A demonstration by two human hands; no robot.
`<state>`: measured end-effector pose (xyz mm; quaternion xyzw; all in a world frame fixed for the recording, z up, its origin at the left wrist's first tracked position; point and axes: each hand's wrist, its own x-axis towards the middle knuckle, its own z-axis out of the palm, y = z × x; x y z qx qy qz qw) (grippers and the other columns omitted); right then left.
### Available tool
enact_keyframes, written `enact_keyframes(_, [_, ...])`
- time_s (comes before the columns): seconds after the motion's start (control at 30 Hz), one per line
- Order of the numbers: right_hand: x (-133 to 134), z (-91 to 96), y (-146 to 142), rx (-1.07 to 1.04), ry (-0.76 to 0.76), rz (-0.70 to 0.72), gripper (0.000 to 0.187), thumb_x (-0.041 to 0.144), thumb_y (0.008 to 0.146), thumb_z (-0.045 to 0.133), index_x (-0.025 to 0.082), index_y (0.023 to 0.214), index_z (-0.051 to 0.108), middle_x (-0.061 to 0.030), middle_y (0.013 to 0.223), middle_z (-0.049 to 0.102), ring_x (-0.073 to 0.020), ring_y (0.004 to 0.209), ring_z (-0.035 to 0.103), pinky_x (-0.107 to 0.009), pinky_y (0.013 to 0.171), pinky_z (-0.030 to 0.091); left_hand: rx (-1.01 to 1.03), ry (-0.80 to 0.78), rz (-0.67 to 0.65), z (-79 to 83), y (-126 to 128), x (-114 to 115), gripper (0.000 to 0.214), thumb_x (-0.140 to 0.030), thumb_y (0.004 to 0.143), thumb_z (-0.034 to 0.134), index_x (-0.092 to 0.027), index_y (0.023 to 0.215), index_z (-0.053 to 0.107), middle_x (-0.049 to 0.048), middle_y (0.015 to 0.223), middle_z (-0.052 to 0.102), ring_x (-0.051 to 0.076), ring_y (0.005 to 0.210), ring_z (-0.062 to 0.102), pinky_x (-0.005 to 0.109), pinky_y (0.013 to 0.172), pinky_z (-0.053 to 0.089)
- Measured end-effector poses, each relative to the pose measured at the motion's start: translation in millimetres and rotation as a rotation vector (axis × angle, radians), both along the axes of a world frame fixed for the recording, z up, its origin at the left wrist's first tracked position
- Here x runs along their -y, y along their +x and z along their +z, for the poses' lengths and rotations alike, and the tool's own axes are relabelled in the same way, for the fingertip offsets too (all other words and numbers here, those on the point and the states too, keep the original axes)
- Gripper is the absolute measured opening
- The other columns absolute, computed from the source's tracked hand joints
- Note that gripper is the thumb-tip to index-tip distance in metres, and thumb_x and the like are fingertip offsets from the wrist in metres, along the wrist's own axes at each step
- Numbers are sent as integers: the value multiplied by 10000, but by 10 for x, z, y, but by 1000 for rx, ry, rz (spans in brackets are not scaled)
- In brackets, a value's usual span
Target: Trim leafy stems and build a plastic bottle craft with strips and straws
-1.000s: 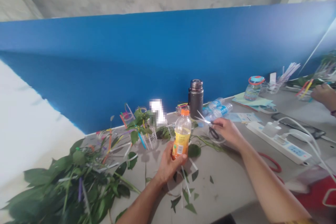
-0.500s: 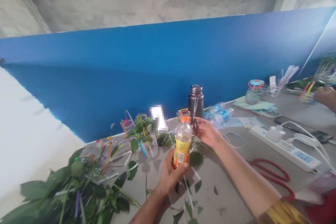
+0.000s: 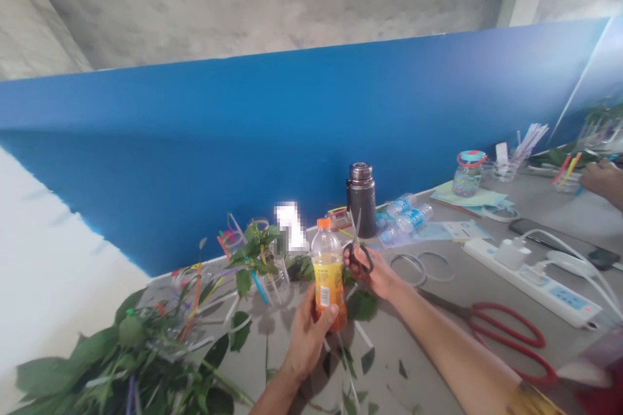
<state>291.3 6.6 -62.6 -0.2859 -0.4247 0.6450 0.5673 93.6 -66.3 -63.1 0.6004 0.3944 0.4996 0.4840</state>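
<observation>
A: What's the left hand (image 3: 307, 343) doing?

B: It's closed around a plastic bottle (image 3: 327, 288) with an orange cap and a yellow label, fingers curled across the lower half. The bottle stands nearly upright in that grip.

A: And the right hand (image 3: 377, 275)?

B: Fingers drawn in, pinching the black loops of small scissors (image 3: 357, 258), with the blades pointing up. They're just beside the bottle.

A: Are the blades open?

B: They look almost shut, but they're too thin to be sure.

A: What's around them?

B: A loose green leaf (image 3: 363, 305) lies below the right hand. To the left there's a heap of leafy stems (image 3: 117, 353) on the table (image 3: 428, 363). Red-handled scissors (image 3: 506, 340) lie to the right, near a white power strip (image 3: 530, 282). A dark flask (image 3: 362, 200) stands against the blue wall (image 3: 243, 142), and another person's hand (image 3: 603, 180) shows at the far right.
</observation>
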Motion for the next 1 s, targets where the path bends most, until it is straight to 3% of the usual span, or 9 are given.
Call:
enact_keyframes(0.1, [9,-39,-24,110,66,-43,637,764,637,809,156,778,680,-5,689,591,-85,543,383,-227,498,265,68,-84,-26,-29,5,-10,533,-592,804,747,-239,1204,726,74,1142,741,284,1033,657,398,929,535])
enact_keyframes(0.27, [32,-30,-39,206,127,-58,604,739,655,800,159,782,691,7,664,587,-88,533,392,-232,500,279,215,-306,-87,-71,40,-19,599,-675,785,711,-240,1196,727,84,985,761,265,816,688,386,701,571])
enact_keyframes(0.5, [169,70,-141,139,188,59,428,550,693,845,184,886,735,-21,760,681,-189,704,618,-289,643,473,313,-353,-191,-34,46,5,508,-553,789,783,-207,1158,741,112,1062,752,255,879,690,368,740,568])
enact_keyframes(0.7, [241,134,-207,153,228,-29,396,510,708,829,180,906,738,-26,763,687,-215,748,644,-316,694,503,274,-205,-149,-46,41,-8,600,-519,756,835,-217,1255,691,108,1153,713,242,990,662,340,827,545])
enact_keyframes(0.9, [287,159,-243,217,250,23,409,556,728,811,183,867,719,-9,698,623,-195,694,589,-323,696,495,83,-77,5,38,38,18,599,-549,710,843,-207,1178,690,85,1057,715,225,905,638,329,801,531])
enact_keyframes(1.0, [265,178,-194,334,266,-92,445,625,781,734,183,759,688,11,624,544,-162,625,505,-287,620,440,7,-57,52,55,43,46,585,-556,748,801,-218,1203,657,56,979,708,197,797,620,302,711,527])
